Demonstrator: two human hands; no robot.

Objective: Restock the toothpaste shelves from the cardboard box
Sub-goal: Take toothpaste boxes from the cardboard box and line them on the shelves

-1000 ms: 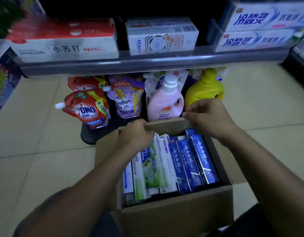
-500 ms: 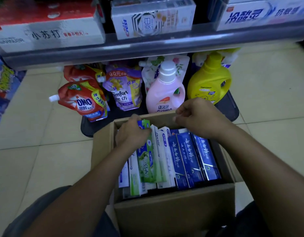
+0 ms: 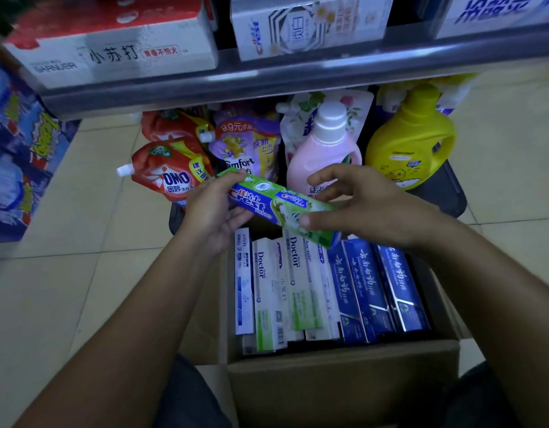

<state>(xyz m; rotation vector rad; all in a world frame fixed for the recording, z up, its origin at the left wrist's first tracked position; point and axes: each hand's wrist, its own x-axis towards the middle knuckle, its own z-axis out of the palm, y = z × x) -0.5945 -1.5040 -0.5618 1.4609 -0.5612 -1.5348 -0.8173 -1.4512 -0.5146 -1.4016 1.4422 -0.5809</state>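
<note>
A green and blue Crest toothpaste box hangs level above the far end of the cardboard box. My left hand grips its left end. My right hand pinches its right end between thumb and fingers. Inside the carton stand white Doctor toothpaste boxes on the left and dark blue toothpaste boxes on the right. The shelf above carries toothpaste cartons.
Under the shelf, on a dark base, stand red OMO pouches, a purple Comfort pouch, a pink bottle and a yellow jug. Blue packs line the left edge. Beige floor tiles lie on both sides.
My left hand has pulled the Crest box up out of the carton and turned it level. My right hand left the carton's far edge and took hold of its right end.
</note>
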